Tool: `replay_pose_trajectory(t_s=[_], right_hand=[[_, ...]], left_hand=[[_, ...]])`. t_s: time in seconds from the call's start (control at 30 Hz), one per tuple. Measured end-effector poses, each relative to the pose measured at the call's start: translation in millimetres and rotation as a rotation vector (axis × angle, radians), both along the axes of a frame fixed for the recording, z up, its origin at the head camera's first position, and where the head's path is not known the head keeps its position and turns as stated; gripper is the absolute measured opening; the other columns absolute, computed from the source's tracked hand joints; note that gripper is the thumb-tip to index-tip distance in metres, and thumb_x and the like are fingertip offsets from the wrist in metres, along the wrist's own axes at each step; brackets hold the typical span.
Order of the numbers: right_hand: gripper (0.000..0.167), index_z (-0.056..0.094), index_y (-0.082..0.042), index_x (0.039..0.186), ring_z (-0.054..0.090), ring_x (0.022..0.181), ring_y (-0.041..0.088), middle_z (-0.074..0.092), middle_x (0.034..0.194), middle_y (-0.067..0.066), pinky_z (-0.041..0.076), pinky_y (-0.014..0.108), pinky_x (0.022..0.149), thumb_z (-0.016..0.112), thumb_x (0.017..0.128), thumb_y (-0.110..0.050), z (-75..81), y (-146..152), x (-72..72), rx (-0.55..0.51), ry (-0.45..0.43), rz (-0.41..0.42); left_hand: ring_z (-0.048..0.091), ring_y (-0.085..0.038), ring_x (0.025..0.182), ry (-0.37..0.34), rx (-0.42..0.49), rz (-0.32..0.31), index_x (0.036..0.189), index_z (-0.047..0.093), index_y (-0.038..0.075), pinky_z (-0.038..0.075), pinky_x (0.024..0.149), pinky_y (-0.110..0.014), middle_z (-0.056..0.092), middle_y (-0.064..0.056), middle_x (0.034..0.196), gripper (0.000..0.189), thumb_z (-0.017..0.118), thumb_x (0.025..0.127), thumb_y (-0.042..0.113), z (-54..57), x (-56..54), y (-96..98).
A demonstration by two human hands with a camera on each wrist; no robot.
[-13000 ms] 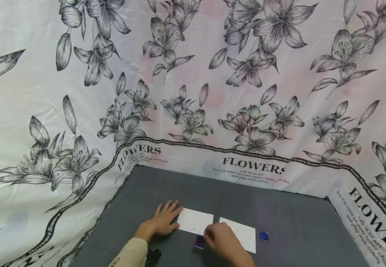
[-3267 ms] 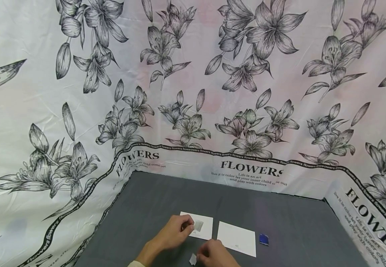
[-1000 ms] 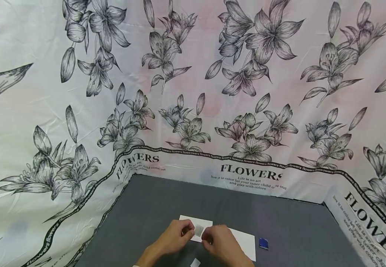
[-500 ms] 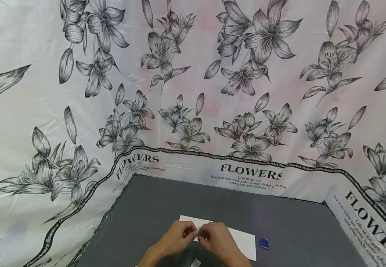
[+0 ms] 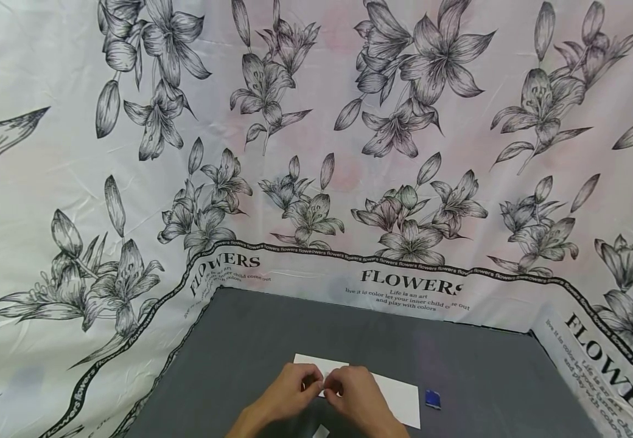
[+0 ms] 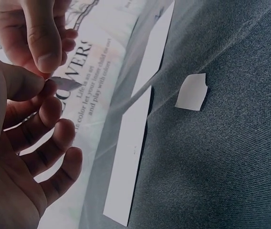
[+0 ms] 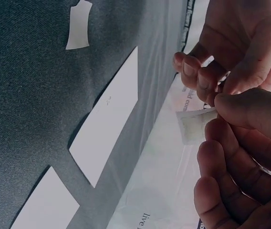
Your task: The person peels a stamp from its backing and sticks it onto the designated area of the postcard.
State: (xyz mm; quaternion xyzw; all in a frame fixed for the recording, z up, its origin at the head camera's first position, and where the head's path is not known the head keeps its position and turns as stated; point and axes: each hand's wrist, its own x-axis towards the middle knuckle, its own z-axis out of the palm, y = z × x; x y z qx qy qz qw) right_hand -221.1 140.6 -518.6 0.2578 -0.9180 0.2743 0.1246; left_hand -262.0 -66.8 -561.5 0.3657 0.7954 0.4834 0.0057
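Observation:
Both hands meet above the left white card [image 5: 304, 359], fingertips together. My left hand [image 5: 289, 389] pinches a small thin greyish square [image 7: 195, 126] between thumb and forefinger. From the other side, my right hand [image 5: 361, 398] pinches the same piece close to the left fingertips. In the right wrist view the square shows a pale border along one edge and a duller, slightly see-through middle. It appears edge-on as a sliver in the left wrist view, its corner hidden by fingertips. What the square is made of I cannot tell.
The right white card [image 5: 402, 401] lies beside the left one, partly behind the right hand. To its right is a small shiny blue packet [image 5: 433, 399]. A torn white paper scrap [image 6: 192, 92] lies nearer on the grey cloth [image 5: 272, 316]. Flower-printed curtain [image 5: 294, 267] surrounds the table.
Earlier the left hand lay spread by the left card and the right was beside a dark purple packet. Later the left held up the square; within the last second the right moved left to it.

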Motion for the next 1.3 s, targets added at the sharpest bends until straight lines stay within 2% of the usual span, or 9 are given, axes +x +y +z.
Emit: replay_pose_trajectory(t_s=[0.3, 0.47, 0.7, 0.93, 1.13, 1.3], right_hand=[[0.011, 0.081, -0.016, 0.082, 0.055, 0.065, -0.004, 0.068, 0.071, -0.013, 0.049, 0.022, 0.061, 0.087, 0.085, -0.008, -2.7, 0.5, -1.0, 0.019, 0.012, -0.027], [0.011, 0.080, -0.016, 0.081, 0.053, 0.065, -0.005, 0.067, 0.071, -0.013, 0.049, 0.021, 0.060, 0.089, 0.085, -0.010, -5.1, 0.1, -1.0, 0.019, 0.030, -0.035], [0.014, 0.079, -0.017, 0.079, 0.047, 0.064, -0.008, 0.063, 0.069, -0.015, 0.046, 0.018, 0.060, 0.085, 0.085, -0.006, -8.3, -3.0, 0.0, 0.017, 0.067, -0.049], [0.014, 0.078, -0.017, 0.080, 0.043, 0.064, -0.007, 0.059, 0.068, -0.016, 0.042, 0.017, 0.059, 0.081, 0.088, -0.006, -6.6, -3.6, 1.2, 0.003, 0.089, -0.051], [0.017, 0.075, -0.019, 0.078, 0.040, 0.063, -0.007, 0.054, 0.067, -0.018, 0.040, 0.017, 0.058, 0.080, 0.088, -0.005, -5.2, -3.1, 2.3, -0.009, 0.111, -0.046], [0.016, 0.075, -0.018, 0.079, 0.042, 0.063, -0.007, 0.057, 0.068, -0.018, 0.042, 0.018, 0.059, 0.080, 0.089, -0.007, -5.7, -0.6, 0.5, -0.017, 0.082, -0.050]], left_hand=[[0.055, 0.007, 0.067, -0.020, -0.003, -0.005, 0.095, 0.076, 0.012, 0.049, 0.062, -0.016, 0.076, -0.014, 0.080, 0.012, 0.068, 0.104, 0.013, -0.4, 1.2, 0.0], [0.056, 0.006, 0.069, -0.029, -0.009, 0.000, 0.095, 0.077, 0.012, 0.049, 0.065, -0.016, 0.076, -0.013, 0.082, 0.014, 0.065, 0.104, 0.011, -1.0, 0.9, -0.8], [0.054, 0.007, 0.068, -0.040, -0.017, 0.013, 0.095, 0.076, 0.012, 0.049, 0.064, -0.017, 0.072, -0.003, 0.078, 0.016, 0.064, 0.106, 0.012, -0.5, -0.7, -2.4], [0.060, 0.006, 0.074, -0.021, 0.010, 0.023, 0.101, 0.076, 0.011, 0.050, 0.066, -0.017, 0.079, -0.016, 0.088, 0.010, 0.067, 0.105, 0.011, 0.0, -0.4, -3.1], [0.061, 0.004, 0.071, -0.025, 0.032, 0.067, 0.107, 0.077, 0.009, 0.052, 0.066, -0.019, 0.078, -0.013, 0.085, 0.009, 0.069, 0.104, 0.010, 1.3, -0.1, -2.4], [0.060, 0.003, 0.070, -0.030, 0.044, 0.074, 0.107, 0.078, 0.007, 0.051, 0.065, -0.019, 0.078, -0.009, 0.084, 0.009, 0.071, 0.104, 0.011, 3.5, -0.2, -3.0]])
